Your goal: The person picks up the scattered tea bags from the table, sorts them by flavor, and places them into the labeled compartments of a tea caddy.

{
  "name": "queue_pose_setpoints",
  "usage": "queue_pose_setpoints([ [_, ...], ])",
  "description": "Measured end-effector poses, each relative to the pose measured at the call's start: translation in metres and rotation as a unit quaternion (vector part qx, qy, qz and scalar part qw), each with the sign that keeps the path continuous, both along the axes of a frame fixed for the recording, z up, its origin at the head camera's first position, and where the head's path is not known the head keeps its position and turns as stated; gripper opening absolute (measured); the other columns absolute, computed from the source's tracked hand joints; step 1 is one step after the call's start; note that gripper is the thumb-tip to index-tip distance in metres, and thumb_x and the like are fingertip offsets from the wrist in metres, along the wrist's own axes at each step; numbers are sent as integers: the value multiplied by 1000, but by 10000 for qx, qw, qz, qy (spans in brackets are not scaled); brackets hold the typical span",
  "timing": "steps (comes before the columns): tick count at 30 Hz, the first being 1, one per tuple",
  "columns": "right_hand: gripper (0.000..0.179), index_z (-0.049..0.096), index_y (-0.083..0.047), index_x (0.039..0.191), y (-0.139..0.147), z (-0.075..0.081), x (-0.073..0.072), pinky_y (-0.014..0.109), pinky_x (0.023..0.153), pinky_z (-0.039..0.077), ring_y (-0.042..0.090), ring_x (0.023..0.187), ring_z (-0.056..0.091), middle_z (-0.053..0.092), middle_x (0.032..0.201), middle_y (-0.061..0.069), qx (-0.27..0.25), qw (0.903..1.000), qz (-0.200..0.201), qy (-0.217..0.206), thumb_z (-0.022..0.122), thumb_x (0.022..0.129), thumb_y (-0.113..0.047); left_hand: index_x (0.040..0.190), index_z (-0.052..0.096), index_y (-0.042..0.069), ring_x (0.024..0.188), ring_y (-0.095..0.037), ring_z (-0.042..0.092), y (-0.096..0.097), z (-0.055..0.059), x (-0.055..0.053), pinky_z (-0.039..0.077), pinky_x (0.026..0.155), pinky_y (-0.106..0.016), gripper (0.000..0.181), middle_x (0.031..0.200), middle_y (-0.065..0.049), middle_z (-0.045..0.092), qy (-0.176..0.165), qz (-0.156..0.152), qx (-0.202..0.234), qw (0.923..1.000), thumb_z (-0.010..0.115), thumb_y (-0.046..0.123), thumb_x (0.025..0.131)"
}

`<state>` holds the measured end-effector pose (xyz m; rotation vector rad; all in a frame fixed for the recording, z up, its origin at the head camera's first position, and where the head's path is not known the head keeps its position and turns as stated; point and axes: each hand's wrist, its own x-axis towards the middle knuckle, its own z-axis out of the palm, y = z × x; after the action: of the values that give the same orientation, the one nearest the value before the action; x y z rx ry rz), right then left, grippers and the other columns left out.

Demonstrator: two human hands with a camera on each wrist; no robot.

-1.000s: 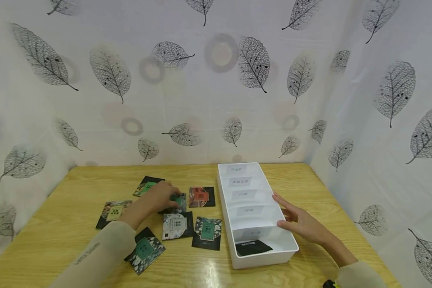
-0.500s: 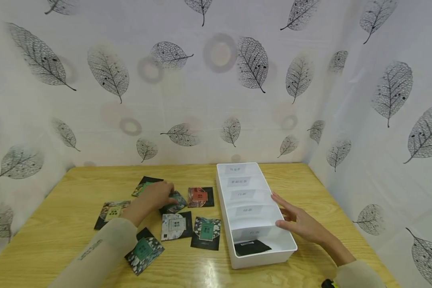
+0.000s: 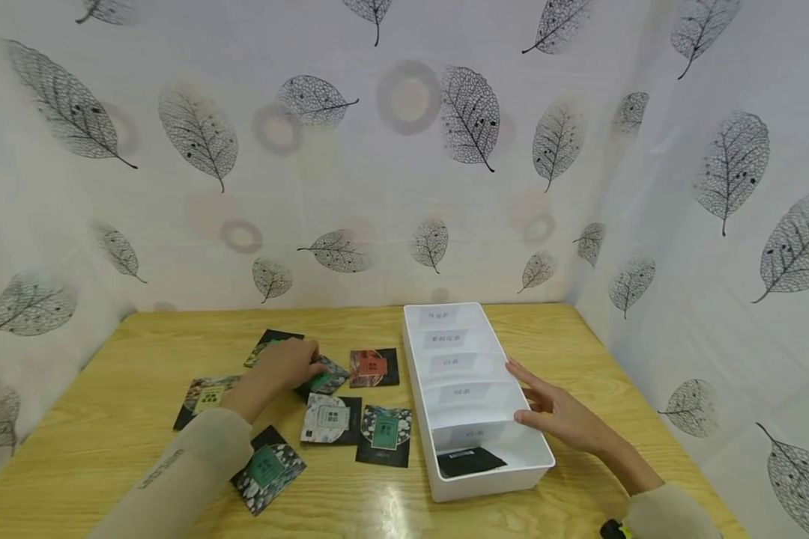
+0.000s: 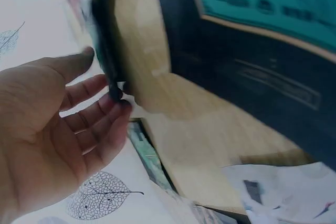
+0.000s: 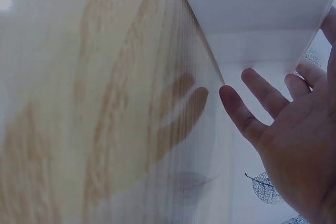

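Note:
Among several flat tea packets on the wooden table, my left hand (image 3: 286, 367) pinches the edge of a dark packet with a green label (image 3: 327, 376). In the left wrist view, thumb and fingertips meet this packet (image 4: 105, 40) edge-on, so its face is hidden. My right hand (image 3: 566, 419) touches the right side of a long white divided box (image 3: 488, 490) with spread, fairly straight fingers. Its fingertips (image 5: 231, 98) rest along the box wall in the right wrist view. A black packet (image 3: 470, 461) lies in the box's nearest compartment.
Around the left hand lie a red-labelled packet (image 3: 374, 367), a white one (image 3: 330, 419), and green-labelled ones (image 3: 384, 434) (image 3: 267, 468). A yellow-labelled packet (image 3: 205, 397) is at the left. Labelled dividers (image 3: 458, 393) split the box. A leaf-patterned curtain (image 3: 377, 187) encloses the table.
My left hand has shifted slightly left and up, and the green-labelled packet at its fingers has turned and moved a little with it. My right hand stays at the box.

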<state>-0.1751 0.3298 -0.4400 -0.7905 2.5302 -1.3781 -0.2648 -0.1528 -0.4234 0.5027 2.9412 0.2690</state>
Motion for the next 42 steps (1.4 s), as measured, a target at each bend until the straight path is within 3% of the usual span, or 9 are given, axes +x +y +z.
queue_pose_setpoints([
  [2,75,24,-9,165,0,0,0,27,94,54,43,137,45,12,170,20,23,10000,-8,-7,65,102,-11,106,68,3,76,-22,66,-1,3,0,56,68,-41,23,93,-9,69,4,-12,45,10000,69,26,101],
  [4,75,24,-10,165,0,0,0,28,94,55,42,138,46,12,170,19,32,10000,-8,-22,65,102,-11,111,70,1,83,-26,68,-3,6,-1,58,73,-45,23,102,-13,71,74,-63,42,9999,70,22,100],
  [7,75,23,-9,165,0,0,0,28,93,55,22,138,49,11,171,19,-4,10000,18,-59,64,103,-11,123,68,1,95,-32,69,-5,8,-3,58,80,-49,31,117,-17,68,130,-206,-89,9997,72,20,99],
  [10,75,23,-9,165,0,0,0,29,93,56,1,134,48,10,170,20,-46,9999,46,-79,64,103,-10,136,62,-1,112,-38,64,-6,8,-6,55,92,-52,42,135,-22,60,41,-623,-55,9980,72,14,98],
  [13,74,23,-9,165,0,1,0,29,93,56,-1,133,47,10,170,20,-8,10000,68,-72,64,103,-10,143,56,-3,127,-41,57,-6,6,-10,50,102,-54,47,145,-25,53,-227,-1044,141,9942,69,8,99],
  [20,73,21,-10,166,2,5,0,28,96,54,42,139,45,10,171,18,88,9997,201,-95,61,104,-9,131,66,-3,119,-38,61,-10,1,-15,52,97,-52,36,128,-21,64,-401,-1167,469,9913,69,2,96],
  [27,74,19,-9,166,3,5,-2,30,96,55,40,140,45,7,171,18,-28,9992,326,-215,60,104,-7,118,69,-2,104,-33,66,-20,-7,-19,56,90,-49,24,113,-15,68,-367,-898,629,9933,71,2,95],
  [36,74,19,-5,165,1,6,-1,29,95,55,54,137,41,5,170,22,-115,9991,348,-206,61,104,-6,107,70,0,95,-29,67,-25,-6,-18,56,84,-48,10,102,-11,69,-336,-690,1018,9918,67,0,98],
  [42,75,19,-5,165,1,7,0,28,96,53,56,138,38,7,170,23,-80,9993,302,-201,61,103,-6,101,70,-3,86,-27,65,-32,-1,-17,56,78,-45,6,93,-11,68,112,-743,1496,9859,67,-4,96],
])
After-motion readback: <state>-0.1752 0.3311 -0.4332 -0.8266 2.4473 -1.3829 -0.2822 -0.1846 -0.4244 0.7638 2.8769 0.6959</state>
